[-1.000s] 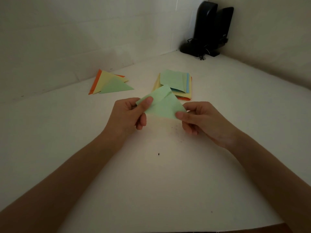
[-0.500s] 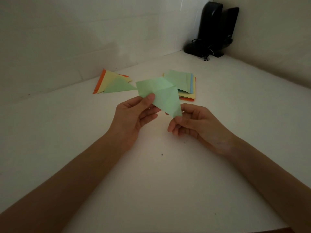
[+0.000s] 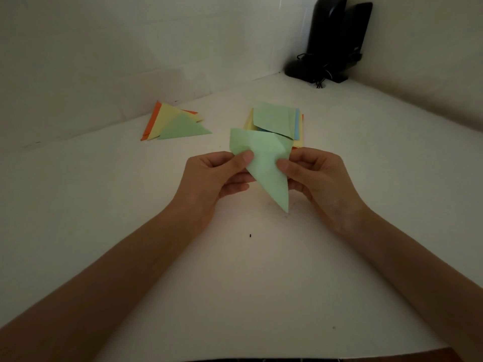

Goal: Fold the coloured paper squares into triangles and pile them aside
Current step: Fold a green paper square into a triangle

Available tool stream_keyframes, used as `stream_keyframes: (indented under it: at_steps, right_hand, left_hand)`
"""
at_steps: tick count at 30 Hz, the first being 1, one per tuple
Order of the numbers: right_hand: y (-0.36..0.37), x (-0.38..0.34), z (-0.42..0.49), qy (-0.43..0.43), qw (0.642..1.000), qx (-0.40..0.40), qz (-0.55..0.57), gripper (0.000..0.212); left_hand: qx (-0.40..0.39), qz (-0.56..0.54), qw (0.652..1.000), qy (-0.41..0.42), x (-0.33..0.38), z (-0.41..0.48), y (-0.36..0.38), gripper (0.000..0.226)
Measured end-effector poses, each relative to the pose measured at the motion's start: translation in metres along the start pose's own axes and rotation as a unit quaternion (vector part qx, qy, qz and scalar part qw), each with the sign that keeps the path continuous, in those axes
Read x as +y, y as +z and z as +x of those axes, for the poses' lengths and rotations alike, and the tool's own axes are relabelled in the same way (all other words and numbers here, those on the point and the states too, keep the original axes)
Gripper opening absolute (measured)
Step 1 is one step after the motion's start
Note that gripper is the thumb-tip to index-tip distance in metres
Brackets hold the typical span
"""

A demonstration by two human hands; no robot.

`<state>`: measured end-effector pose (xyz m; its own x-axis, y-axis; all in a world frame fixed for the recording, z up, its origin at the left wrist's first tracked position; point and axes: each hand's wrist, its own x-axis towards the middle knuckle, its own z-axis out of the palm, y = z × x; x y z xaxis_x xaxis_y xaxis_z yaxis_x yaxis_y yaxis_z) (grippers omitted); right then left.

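Head view. We record a white table (image 3: 104,231) in a dim corner, pale walls behind.

- Far right corner: two black speakers (image 3: 332,40), cable tangled at the base.
- Far left: pile of folded triangles (image 3: 177,124), green uppermost.
- Centre: stack of paper squares (image 3: 277,121), its near edge hidden by our held sheet.
- Held above the table: green paper (image 3: 264,163), part-folded, point hanging down.
- Our left hand (image 3: 209,178) pinches its upper left, thumb on top.
- Our right hand (image 3: 318,176) pinches its right edge, fingers curled behind.

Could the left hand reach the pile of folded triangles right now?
Probably yes: only bare table lies between the left hand and the pile of folded triangles, though it pinches the green paper with the right hand.
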<state>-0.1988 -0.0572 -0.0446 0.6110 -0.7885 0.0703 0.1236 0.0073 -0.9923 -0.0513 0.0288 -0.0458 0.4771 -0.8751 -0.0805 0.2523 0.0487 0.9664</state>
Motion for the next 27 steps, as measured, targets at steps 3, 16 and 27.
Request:
stream_keyframes:
  at_steps: [3,16,27]
  right_hand:
    - [0.0,0.0,-0.001,0.008,1.0,0.001,-0.003,0.006]
    - [0.014,-0.001,-0.011,0.053,0.991,-0.112,-0.049,0.027]
    - [0.006,-0.002,-0.005,0.009,1.0,-0.022,0.002,0.008]
  left_hand:
    - [0.017,-0.012,1.0,-0.002,0.001,0.0,0.001,0.017]
    - [0.183,0.467,0.823,0.267,-0.007,-0.011,0.01,0.024]
    - [-0.052,0.372,0.903,0.208,-0.009,-0.008,0.003,0.019]
